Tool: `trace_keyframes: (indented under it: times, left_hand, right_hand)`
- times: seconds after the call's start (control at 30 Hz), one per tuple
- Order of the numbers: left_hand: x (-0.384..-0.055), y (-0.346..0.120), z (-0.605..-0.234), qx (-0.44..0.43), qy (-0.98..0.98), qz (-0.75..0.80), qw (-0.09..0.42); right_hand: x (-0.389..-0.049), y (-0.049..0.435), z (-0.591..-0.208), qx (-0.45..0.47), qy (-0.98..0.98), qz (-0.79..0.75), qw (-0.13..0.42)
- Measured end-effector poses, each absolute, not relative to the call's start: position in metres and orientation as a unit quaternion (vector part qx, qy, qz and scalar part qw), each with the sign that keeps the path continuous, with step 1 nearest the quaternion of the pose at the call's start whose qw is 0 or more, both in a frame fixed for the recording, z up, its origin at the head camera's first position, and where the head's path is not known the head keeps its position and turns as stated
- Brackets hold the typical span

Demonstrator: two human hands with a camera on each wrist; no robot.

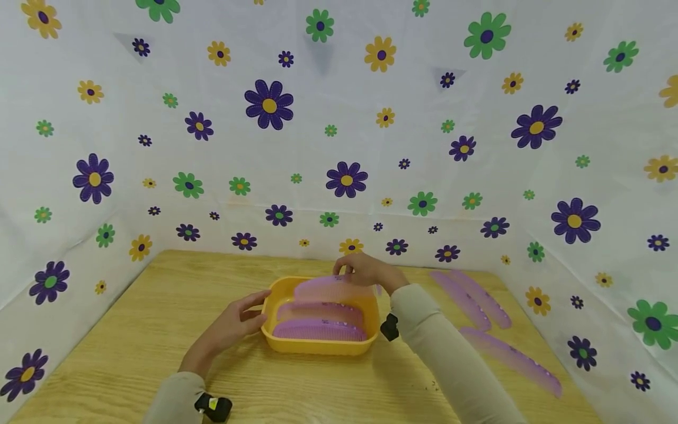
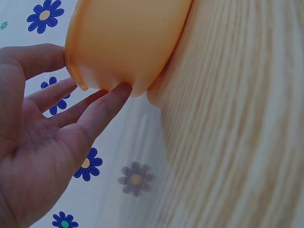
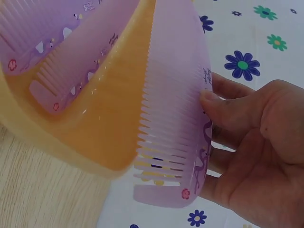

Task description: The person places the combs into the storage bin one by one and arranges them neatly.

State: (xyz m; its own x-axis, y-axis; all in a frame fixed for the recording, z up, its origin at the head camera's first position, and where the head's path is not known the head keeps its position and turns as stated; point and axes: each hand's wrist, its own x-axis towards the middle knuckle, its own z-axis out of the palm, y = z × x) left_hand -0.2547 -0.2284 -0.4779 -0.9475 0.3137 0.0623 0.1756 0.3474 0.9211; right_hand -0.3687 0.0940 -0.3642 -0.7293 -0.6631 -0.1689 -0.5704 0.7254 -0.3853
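Note:
A yellow plastic tub (image 1: 320,348) stands on the table with two purple combs (image 1: 319,330) lying inside, one behind the other. My right hand (image 1: 368,270) pinches another translucent purple comb (image 3: 178,90) by its spine, between thumb and fingers. This comb is upright at the tub's back side, teeth down, partly over the inside. At the tub's left end, my left hand (image 1: 235,321) touches the rim and outer wall with extended fingertips (image 2: 124,89). The tub's interior is hidden from the left wrist view.
To the right on the wooden table (image 1: 132,347) lie two purple combs side by side (image 1: 463,301) and another comb (image 1: 514,359) nearer the front, partly beside my right forearm. A white flowered cloth (image 1: 222,147) encloses the table's back and sides.

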Motion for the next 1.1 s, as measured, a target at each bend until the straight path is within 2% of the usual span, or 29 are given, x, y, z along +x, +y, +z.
trace_keyframes:
  times: [0.6,1.1]
  left_hand:
    - [-0.253,-0.23,-0.477,0.17,0.807,0.562,0.062]
    - [-0.252,-0.23,-0.476,0.166,0.809,0.56,0.065]
  right_hand:
    - [-0.368,0.07,-0.375,-0.273,0.92,-0.184,0.214]
    - [-0.371,0.057,-0.388,-0.301,0.919,-0.142,0.211]
